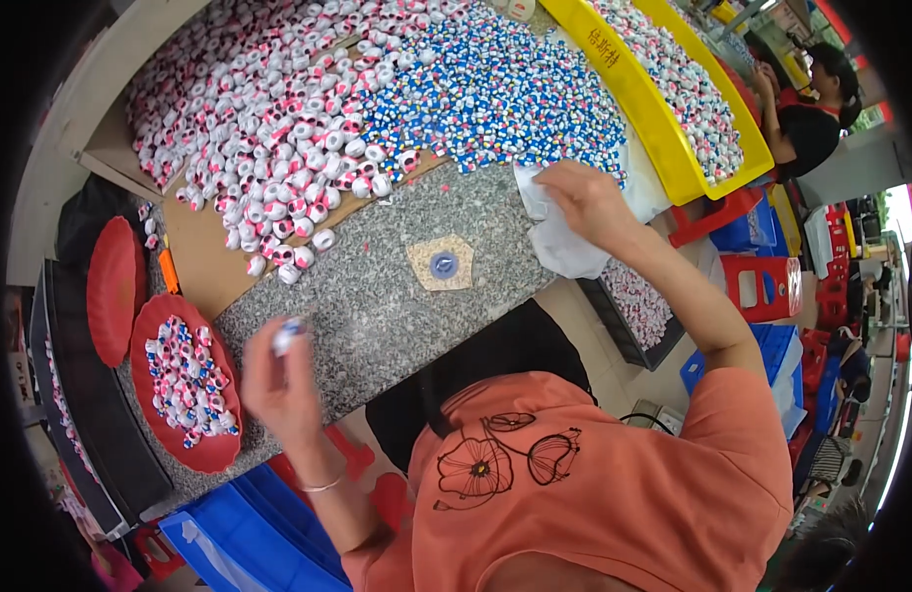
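Observation:
My left hand (280,390), smeared by motion, pinches a small white and blue plastic piece (289,336) in its fingertips, just right of a red scalloped dish (182,458). That dish holds several white, pink and blue pieces. My right hand (589,202) is at the near right edge of a heap of small blue, white and pink pieces (495,84), above a white plastic sheet (564,242). Its fingertips are drawn together, and what they hold, if anything, is hidden. Between my hands, a pale speckled block (426,264) with a round blue disc (444,264) lies on the grey stone tabletop.
White and pink hollow pieces (278,128) are heaped at the far left on cardboard (194,252). A yellow tray (663,163) of similar pieces stands far right. Another red dish (115,296), an orange tool (170,271) and a black belt (96,395) lie left. A co-worker (816,118) sits far right.

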Available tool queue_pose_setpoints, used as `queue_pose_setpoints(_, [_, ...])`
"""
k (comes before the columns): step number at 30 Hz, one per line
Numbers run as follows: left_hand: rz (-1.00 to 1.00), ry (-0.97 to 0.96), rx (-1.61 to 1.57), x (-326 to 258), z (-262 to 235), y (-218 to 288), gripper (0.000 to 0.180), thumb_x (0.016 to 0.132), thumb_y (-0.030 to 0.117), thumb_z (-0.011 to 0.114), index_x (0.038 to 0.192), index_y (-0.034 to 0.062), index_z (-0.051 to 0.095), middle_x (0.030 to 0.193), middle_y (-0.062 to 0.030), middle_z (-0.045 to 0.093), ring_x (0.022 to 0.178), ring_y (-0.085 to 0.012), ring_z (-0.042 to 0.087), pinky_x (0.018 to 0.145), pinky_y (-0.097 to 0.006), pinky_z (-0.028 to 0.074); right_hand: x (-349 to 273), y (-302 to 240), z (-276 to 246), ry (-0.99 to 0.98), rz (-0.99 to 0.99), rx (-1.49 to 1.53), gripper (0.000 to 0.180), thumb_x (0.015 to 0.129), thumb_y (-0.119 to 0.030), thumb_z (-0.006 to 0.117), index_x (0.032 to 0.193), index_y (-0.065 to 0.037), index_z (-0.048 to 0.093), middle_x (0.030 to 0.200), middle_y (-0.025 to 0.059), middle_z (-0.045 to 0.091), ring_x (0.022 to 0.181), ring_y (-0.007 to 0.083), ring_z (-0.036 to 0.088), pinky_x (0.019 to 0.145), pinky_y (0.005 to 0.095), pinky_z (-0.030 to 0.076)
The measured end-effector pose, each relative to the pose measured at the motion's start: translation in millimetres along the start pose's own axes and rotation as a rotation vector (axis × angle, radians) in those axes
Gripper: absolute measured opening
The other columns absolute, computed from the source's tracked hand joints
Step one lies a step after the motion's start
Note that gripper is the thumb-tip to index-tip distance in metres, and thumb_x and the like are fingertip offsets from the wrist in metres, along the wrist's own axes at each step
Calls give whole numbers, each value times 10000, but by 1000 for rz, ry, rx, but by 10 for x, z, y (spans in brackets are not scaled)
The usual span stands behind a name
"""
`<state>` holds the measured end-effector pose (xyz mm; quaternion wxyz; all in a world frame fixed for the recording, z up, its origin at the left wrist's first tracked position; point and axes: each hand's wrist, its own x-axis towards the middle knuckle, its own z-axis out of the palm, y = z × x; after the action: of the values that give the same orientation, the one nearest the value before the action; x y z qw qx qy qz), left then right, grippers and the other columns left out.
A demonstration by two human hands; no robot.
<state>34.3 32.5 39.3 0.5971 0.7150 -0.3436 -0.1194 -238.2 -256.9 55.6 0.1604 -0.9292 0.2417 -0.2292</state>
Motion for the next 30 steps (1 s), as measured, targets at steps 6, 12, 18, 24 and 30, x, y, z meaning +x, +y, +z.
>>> queue_pose_setpoints(6, [361, 462, 1043, 217, -1080, -50, 373, 880, 96, 641, 1236, -4, 586, 1278, -195, 531, 1153, -347, 520, 988, -424, 406, -316, 435, -39, -117, 104, -347, 144, 806, -69, 647, 945, -34, 656, 881, 128, 653, 775, 308, 651, 654, 395, 522])
queue_pose_setpoints(12, [317, 257, 647, 99, -372, -13, 210, 798, -32, 664, 1004, -1, 645, 981, -149, 644, 849, -280, 625, 745, -359, 504, -255, 282, 174, 75, -37, -313, 188, 755, 13, 642, 937, -25, 612, 865, 142, 619, 798, 323, 618, 693, 390, 495])
queue_pose_setpoints(18, [227, 170, 592, 472, 154, -126, 252, 741, 45, 719, 971, 25, 618, 908, -161, 585, 857, -359, 594, 733, -416, 490, -4, -163, 33, -106, -100, 69, 237, 773, 92, 593, 989, -3, 611, 901, 146, 579, 714, 297, 585, 651, 341, 479])
queue_pose_setpoints(24, [256, -62, 631, 628, 322, -242, 203, 760, 28, 666, 940, 39, 574, 910, -172, 581, 882, -371, 588, 745, -451, 482, 164, -441, 241, -460, -167, -241, 228, 772, 44, 604, 988, -25, 633, 868, 158, 597, 738, 359, 615, 618, 422, 483])
queue_pose_setpoints(30, [-289, -111, -527, 156, 166, -136, 241, 837, -41, 641, 1074, -5, 648, 946, -44, 594, 782, -111, 587, 669, -240, 489, 166, -363, 226, -454, -203, -60, 183, 782, 4, 597, 955, -39, 636, 817, 153, 593, 712, 360, 616, 601, 426, 484])
